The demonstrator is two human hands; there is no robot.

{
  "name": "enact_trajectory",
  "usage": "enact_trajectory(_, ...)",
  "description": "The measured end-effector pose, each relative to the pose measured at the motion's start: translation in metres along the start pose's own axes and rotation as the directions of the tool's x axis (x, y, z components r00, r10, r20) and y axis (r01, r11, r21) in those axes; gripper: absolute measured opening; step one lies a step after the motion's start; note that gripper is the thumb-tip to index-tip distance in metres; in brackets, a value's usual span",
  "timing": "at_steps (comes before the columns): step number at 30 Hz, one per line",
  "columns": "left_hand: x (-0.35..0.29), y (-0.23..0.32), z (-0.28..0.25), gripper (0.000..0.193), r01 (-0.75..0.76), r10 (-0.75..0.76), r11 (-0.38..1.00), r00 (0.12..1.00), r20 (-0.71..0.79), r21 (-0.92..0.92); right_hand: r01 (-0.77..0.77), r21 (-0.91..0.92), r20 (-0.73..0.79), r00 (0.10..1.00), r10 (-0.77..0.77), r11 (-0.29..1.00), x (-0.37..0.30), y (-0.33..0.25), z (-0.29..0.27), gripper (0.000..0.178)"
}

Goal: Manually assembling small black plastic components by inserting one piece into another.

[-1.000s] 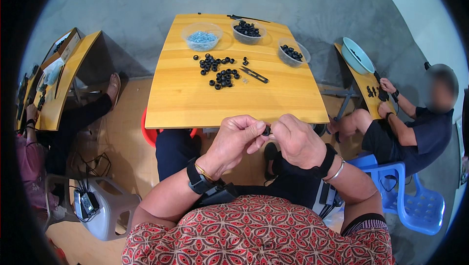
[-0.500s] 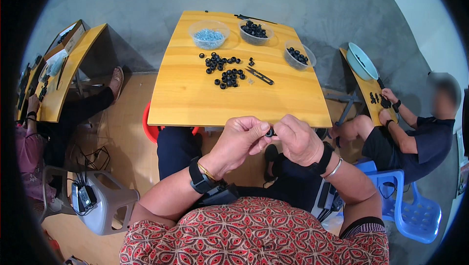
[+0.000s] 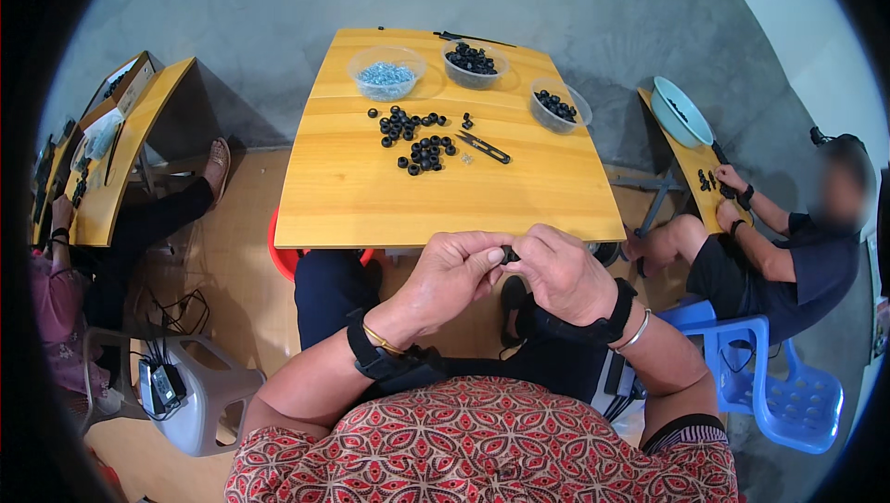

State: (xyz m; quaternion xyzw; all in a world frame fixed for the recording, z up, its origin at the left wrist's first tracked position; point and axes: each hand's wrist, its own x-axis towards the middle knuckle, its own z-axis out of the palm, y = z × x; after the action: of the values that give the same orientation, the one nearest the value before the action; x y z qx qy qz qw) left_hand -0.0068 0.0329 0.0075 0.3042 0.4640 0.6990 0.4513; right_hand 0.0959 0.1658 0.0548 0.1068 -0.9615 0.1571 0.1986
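Observation:
Just beyond my lap, near the table's front edge, my two hands meet around a small black ring-shaped part [image 3: 509, 254]. My left hand [image 3: 456, 273] pinches it between thumb and forefinger. The closed fingers of my right hand [image 3: 567, 276] press up against its other side; whatever lies inside them is hidden. On the wooden table [image 3: 445, 211] ahead are loose black ring-shaped parts [image 3: 428, 152] in a cluster. Beside them lie black thread snips [image 3: 485, 148] and a tiny pale bit [image 3: 466, 159].
Clear tubs hold light-blue pieces [image 3: 385, 75], black parts [image 3: 472, 61] and more black parts [image 3: 556, 107]. A red basin [image 3: 283, 262] sits under the table. People work at side tables; one person [image 3: 788, 253] is at right by a blue chair [image 3: 779, 382]. A grey stool [image 3: 209, 392] stands left.
The view has shifted slightly, so the table sits a little lower. The black part has turned between my fingers, and my right fingers cover more of it.

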Motion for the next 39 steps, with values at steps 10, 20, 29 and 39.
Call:
enact_trajectory(10,0.006,-0.006,-0.004,0.019,-0.093,0.09,0.983,0.996,-0.029,-0.155,-0.096,0.135,-0.022,0.995,0.1,0.986,-0.003,-0.001,0.001,0.014)
enact_trajectory(20,0.012,-0.023,-0.007,0.012,-0.083,0.057,0.97,0.991,-0.117,-0.23,-0.015,-0.071,-0.071,0.997,0.01,0.997,-0.003,0.004,0.011,0.013)
enact_trajectory(29,0.007,-0.014,-0.003,0.02,-0.101,0.084,0.979,0.992,-0.099,-0.176,0.009,-0.243,-0.06,0.998,-0.024,0.97,-0.002,0.004,0.012,0.011)
enact_trajectory(39,0.004,-0.014,-0.008,0.02,-0.193,0.186,0.98,0.975,-0.122,-0.047,-0.116,0.11,-0.036,0.992,0.121,0.987,-0.003,0.007,0.009,0.02)
